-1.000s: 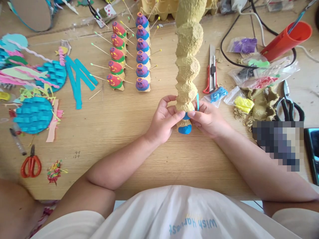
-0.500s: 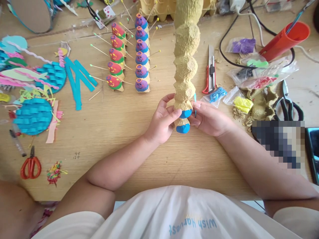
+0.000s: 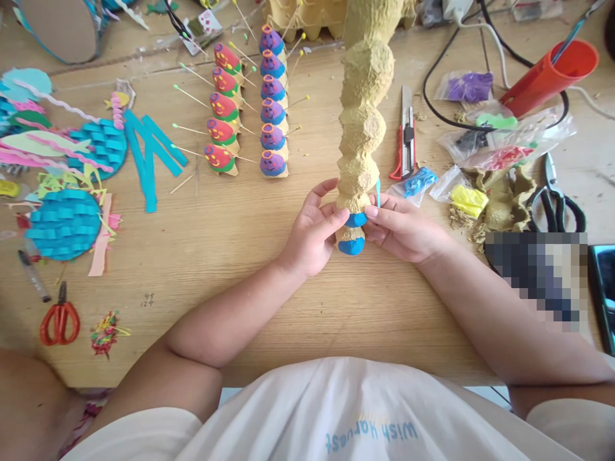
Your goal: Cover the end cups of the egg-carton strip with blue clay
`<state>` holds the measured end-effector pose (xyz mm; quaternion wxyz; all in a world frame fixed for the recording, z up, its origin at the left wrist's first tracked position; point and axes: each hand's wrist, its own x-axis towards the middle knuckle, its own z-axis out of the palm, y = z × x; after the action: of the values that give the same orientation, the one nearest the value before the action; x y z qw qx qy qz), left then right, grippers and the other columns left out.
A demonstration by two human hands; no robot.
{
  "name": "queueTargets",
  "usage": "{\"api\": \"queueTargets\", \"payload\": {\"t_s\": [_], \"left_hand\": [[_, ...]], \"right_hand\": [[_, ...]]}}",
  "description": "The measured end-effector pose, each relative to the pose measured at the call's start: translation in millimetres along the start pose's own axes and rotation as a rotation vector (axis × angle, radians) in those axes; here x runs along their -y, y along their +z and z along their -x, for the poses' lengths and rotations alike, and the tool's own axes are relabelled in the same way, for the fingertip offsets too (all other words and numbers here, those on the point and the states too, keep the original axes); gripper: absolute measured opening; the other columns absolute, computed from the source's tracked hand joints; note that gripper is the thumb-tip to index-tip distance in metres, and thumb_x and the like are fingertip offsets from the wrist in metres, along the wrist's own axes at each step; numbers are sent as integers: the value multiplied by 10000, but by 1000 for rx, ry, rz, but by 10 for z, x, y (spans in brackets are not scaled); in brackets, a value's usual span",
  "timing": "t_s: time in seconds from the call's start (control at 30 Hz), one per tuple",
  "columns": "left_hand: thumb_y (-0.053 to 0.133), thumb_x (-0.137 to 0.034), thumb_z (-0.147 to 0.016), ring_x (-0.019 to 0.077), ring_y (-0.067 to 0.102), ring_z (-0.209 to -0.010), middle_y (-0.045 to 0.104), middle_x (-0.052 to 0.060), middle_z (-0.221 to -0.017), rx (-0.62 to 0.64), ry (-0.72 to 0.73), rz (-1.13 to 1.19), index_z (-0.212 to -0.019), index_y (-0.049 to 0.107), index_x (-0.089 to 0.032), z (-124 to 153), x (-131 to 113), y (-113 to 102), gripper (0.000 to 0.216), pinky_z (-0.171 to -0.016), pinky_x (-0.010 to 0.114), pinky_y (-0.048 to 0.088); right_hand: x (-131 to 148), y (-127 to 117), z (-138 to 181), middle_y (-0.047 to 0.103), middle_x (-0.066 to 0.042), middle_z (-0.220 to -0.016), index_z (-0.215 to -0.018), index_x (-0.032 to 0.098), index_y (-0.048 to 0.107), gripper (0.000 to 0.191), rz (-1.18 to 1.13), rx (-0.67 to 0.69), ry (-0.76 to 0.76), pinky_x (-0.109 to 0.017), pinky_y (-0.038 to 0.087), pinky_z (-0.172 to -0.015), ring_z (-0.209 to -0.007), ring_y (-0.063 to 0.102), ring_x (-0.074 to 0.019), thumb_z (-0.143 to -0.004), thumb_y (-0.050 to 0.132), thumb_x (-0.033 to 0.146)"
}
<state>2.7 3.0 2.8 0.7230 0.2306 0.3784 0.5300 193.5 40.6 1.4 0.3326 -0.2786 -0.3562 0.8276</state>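
Note:
A long stack of tan egg-carton cones (image 3: 361,128) lies on the wooden table (image 3: 230,256), pointing away from me. Its near end carries blue clay (image 3: 352,246), with a blue clay band (image 3: 356,220) just above it. My left hand (image 3: 312,234) grips the near end from the left, thumb pressed on the band. My right hand (image 3: 401,227) grips from the right, fingers pinched against the same band, with a thin blue clay strip (image 3: 378,192) standing up beside them.
Two rows of painted cones with pins (image 3: 250,102) stand at the back left. A red utility knife (image 3: 406,137), clay bags (image 3: 461,192), black scissors (image 3: 552,205) and an orange cup (image 3: 552,77) lie right. Blue paper shapes (image 3: 67,221) and red scissors (image 3: 58,317) lie left.
The cone stack has swung slightly to the right at its far end. Both hands stay at the near end, fingers shifting a little on the blue band.

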Motion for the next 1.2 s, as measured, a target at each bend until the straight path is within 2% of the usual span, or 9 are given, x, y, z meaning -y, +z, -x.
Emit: {"api": "queueTargets", "payload": {"t_s": [0.1, 0.23, 0.37, 0.53, 0.8, 1.0, 1.2], "left_hand": [[1058, -394, -757, 164, 808, -887, 873, -40, -1006, -1, -2, 14, -1374, 648, -321, 6, -6, 1, 744, -766, 280, 585], [1045, -379, -775, 154, 814, -880, 885, -30, -1063, 0, -8, 57, -1393, 657, -314, 2, -6, -6, 732, -752, 267, 593], [991, -332, -838, 163, 827, -881, 894, -28, -1100, -27, -46, 100, -1474, 647, -336, -8, -6, -6, 724, -760, 281, 621], [943, -239, -886, 145, 819, -869, 885, -58, -1047, -45, -51, 129, -1546, 623, -384, -6, -7, -4, 748, -770, 266, 620], [880, -314, -968, 159, 825, -884, 891, -29, -1119, -26, -56, 124, -1530, 664, -370, -35, 2, -37, 605, -846, 308, 649], [947, -320, -924, 134, 809, -807, 895, -48, -1092, -37, -47, 105, -1552, 623, -386, -40, 12, -37, 709, -774, 272, 640], [1022, -343, -844, 108, 806, -764, 894, -59, -1051, -19, 15, 91, -1408, 672, -332, -56, 36, -46, 664, -725, 234, 626]], "right_hand": [[-2, -10, 2, 562, 64, -702, -882, 179, 717, 472, -21, 6, 2, -220, 376, -564, -574, 410, -67, -882, 1010, 549], [1, -6, -3, 543, 76, -681, -892, 178, 727, 425, -45, 17, 10, -214, 381, -565, -566, 377, -64, -863, 1035, 470], [20, 16, -9, 509, 89, -654, -862, 174, 710, 443, -55, 32, 5, -196, 330, -533, -546, 344, -48, -856, 1044, 466], [40, 10, -4, 490, 100, -598, -876, 171, 712, 482, -42, 7, 24, -209, 272, -506, -518, 326, -48, -861, 1034, 529], [40, -24, -6, 490, 104, -612, -817, 186, 664, 500, -109, -23, 55, -203, 271, -499, -508, 301, -37, -838, 1051, 503], [40, -36, -13, 495, 110, -607, -820, 191, 672, 502, -119, -32, 67, -182, 309, -511, -511, 297, -35, -825, 1063, 506], [35, -38, -8, 519, 93, -668, -823, 192, 672, 483, -92, -31, 66, -184, 293, -504, -537, 315, -38, -854, 1045, 496]]}}
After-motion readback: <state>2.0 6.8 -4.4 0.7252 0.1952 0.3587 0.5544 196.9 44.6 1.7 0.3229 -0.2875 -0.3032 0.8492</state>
